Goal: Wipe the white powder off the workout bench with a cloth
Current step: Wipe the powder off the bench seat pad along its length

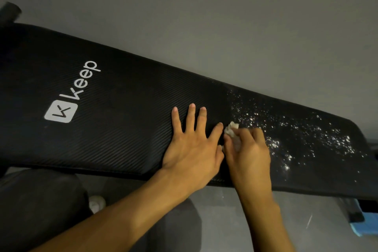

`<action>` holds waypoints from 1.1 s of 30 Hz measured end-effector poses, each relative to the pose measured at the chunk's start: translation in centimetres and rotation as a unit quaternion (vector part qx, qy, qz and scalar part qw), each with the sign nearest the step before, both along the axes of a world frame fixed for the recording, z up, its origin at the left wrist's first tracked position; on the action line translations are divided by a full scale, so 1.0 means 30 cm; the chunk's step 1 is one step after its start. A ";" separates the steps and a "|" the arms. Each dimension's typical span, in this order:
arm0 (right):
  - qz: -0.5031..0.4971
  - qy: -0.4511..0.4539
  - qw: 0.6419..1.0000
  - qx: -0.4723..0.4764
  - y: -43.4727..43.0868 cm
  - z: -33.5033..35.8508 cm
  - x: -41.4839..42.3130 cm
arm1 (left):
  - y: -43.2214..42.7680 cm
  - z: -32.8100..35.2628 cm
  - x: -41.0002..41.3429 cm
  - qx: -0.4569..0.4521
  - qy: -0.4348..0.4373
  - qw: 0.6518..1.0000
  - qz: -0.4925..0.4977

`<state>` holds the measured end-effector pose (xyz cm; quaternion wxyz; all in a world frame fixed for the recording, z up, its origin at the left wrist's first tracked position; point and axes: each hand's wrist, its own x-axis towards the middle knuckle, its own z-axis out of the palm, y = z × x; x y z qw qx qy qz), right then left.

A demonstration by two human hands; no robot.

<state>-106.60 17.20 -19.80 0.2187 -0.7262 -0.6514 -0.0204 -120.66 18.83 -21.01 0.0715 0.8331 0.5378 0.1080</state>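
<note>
Right now, on my feed, the black workout bench (122, 108) runs slantwise across the view, with its white Keep logo (71, 98) toward the left end. The left hand (190, 145) lies flat on the padding near the middle, fingers straight and spread, holding nothing. Close against it, the right hand (247, 149) is curled round a small crumpled white cloth (231, 129) and presses it down on the bench. This hand is blurred, so I cannot make out how each finger sits. White powder (296, 133) lies scattered over the right part of the bench, from just beside the cloth toward the right end. Below that end, something light blue (366, 225) lies on the grey floor (245, 206).
</note>
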 end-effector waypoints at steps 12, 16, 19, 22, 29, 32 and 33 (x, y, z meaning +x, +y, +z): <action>-0.023 -0.010 1.000 -0.009 0.147 0.019 0.005 | -0.003 0.000 -0.003 0.006 -0.006 1.000 -0.002; -0.017 -0.006 1.000 0.003 0.115 0.010 0.017 | 0.000 0.003 -0.006 0.008 -0.013 1.000 -0.004; -0.036 -0.007 0.999 -0.003 0.242 0.016 0.022 | -0.002 -0.006 -0.005 0.012 -0.020 1.000 -0.001; -0.054 -0.008 0.998 -0.016 0.348 0.026 0.008 | -0.003 -0.014 -0.006 0.015 -0.025 1.000 0.001; 0.029 0.022 0.999 0.009 0.227 -0.005 -0.003 | -0.004 -0.008 -0.005 0.021 -0.032 0.999 0.001; -0.023 0.011 1.000 0.004 0.333 0.001 0.010 | -0.002 -0.015 -0.004 0.020 -0.039 0.999 0.004; -0.036 0.013 0.999 -0.004 0.374 0.004 0.009 | -0.003 -0.017 -0.005 0.019 -0.038 0.999 0.004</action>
